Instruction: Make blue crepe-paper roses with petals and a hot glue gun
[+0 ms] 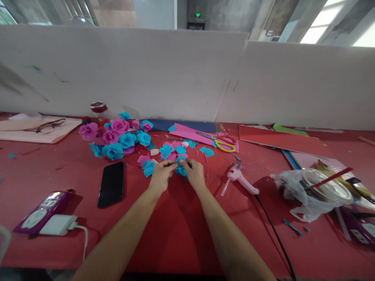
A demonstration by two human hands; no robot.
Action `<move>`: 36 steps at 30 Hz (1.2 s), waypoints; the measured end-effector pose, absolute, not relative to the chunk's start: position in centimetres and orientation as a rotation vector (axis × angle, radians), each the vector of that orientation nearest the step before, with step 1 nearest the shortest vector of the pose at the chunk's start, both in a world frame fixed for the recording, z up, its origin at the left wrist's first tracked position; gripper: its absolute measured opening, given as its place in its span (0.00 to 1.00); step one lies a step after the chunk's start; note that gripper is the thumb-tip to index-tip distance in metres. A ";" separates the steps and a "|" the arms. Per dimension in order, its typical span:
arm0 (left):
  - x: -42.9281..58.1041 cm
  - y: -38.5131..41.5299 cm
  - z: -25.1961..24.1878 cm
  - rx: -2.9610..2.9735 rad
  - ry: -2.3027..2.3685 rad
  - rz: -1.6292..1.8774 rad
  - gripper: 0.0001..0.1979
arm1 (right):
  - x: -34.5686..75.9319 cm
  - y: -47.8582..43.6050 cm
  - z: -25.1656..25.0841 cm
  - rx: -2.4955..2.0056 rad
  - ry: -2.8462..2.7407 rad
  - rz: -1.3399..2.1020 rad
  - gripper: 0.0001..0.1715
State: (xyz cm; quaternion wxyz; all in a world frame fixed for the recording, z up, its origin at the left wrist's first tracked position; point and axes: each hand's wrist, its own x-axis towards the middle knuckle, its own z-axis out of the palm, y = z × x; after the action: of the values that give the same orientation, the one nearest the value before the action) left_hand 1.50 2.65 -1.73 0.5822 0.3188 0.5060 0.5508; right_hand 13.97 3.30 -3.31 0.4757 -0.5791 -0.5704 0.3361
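Note:
Both hands meet at a blue paper flower point(181, 170) in the middle of the red table. My left hand point(161, 174) pinches its left side with thumb and fingertips. On the right side, my right hand point(194, 173) grips it the same way. Part of the flower is hidden by the fingers. Loose blue and pink paper petals point(166, 151) lie just beyond the hands. Off to the left stands a cluster of finished pink and blue paper flowers point(120, 126). A pink glue gun point(242, 180) rests right of my right hand.
Scissors point(225, 145) lie on a pink paper strip point(187, 133) at the back. A black phone point(110, 184) and a purple power strip point(45, 210) with a white charger point(58, 224) are left. Right are a red sheet point(281, 141) and a plastic bag point(303, 201). A white partition point(123, 74) borders the back.

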 end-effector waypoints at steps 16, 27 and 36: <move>-0.4 3.2 -1.6 0.611 1.160 1.312 0.17 | 15.9 3.6 -2.8 -1.521 -1.293 0.629 0.19; -2.2 3.8 -2.0 0.776 1.383 1.318 0.15 | 17.0 3.7 -3.4 -1.748 -1.691 0.265 0.24; -2.1 4.0 -2.2 0.878 1.521 1.319 0.10 | 16.8 4.7 -4.0 -1.527 -1.176 0.575 0.15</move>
State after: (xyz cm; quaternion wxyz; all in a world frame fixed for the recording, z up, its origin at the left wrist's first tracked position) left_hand -2.13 4.02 -2.17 0.4553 0.3560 0.6165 0.5347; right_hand 16.80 4.74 -4.02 0.5356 -0.6411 -0.4938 0.2413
